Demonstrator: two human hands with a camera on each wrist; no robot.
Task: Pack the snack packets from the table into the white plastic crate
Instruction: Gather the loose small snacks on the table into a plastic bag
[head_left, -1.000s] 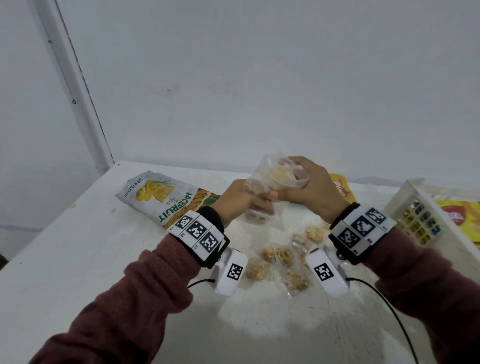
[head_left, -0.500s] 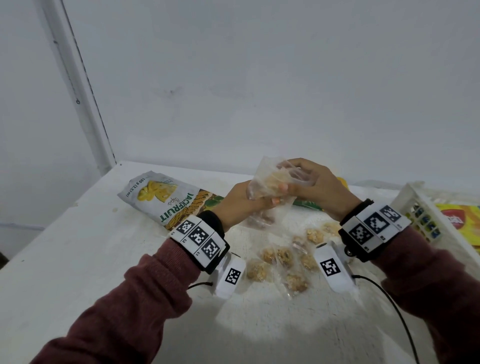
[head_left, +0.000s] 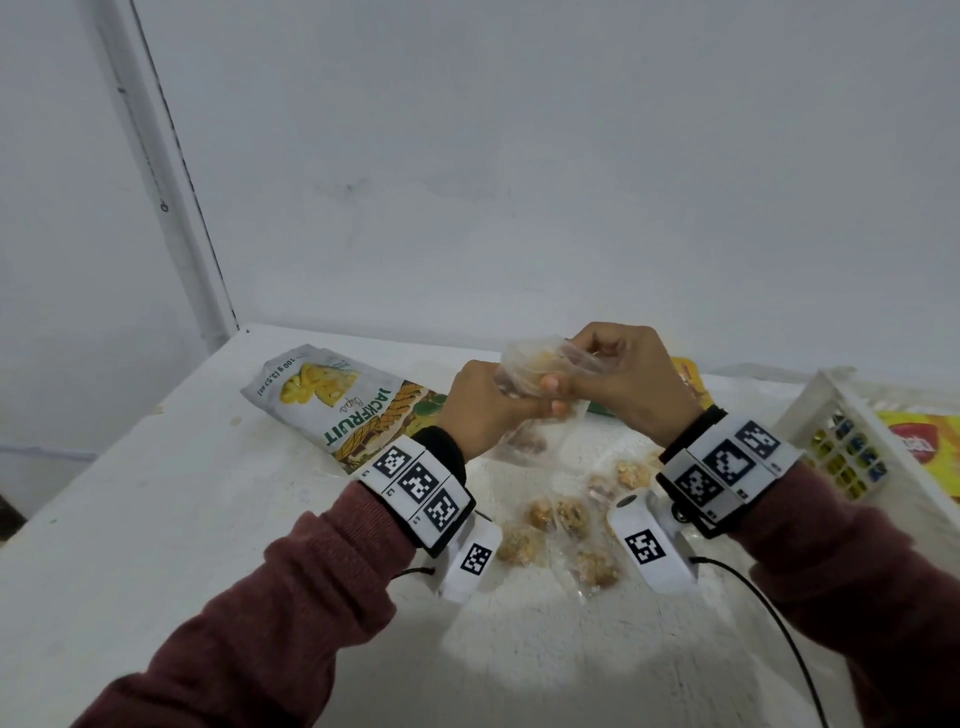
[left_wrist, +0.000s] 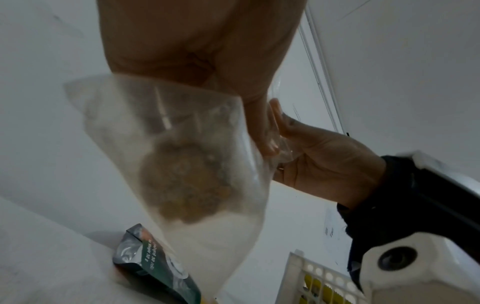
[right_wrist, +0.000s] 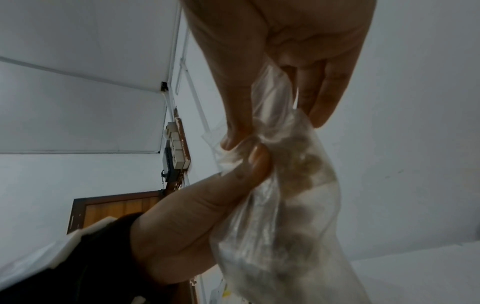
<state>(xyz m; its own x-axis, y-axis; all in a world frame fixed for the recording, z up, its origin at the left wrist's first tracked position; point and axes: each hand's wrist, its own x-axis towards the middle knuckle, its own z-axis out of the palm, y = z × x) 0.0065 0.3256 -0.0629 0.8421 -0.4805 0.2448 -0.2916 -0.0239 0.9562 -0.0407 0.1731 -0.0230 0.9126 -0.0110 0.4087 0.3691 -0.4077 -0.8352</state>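
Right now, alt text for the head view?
Both hands, left hand and right hand, pinch a clear snack packet above the white table. Small clear packets and a jackfruit bag lie below; the white crate stands at right.

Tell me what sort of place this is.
Probably a plain indoor room set up for recording a packing task, not a shop: bare white walls, a worn white table strewn with snack packets, and a white plastic crate at its edge.
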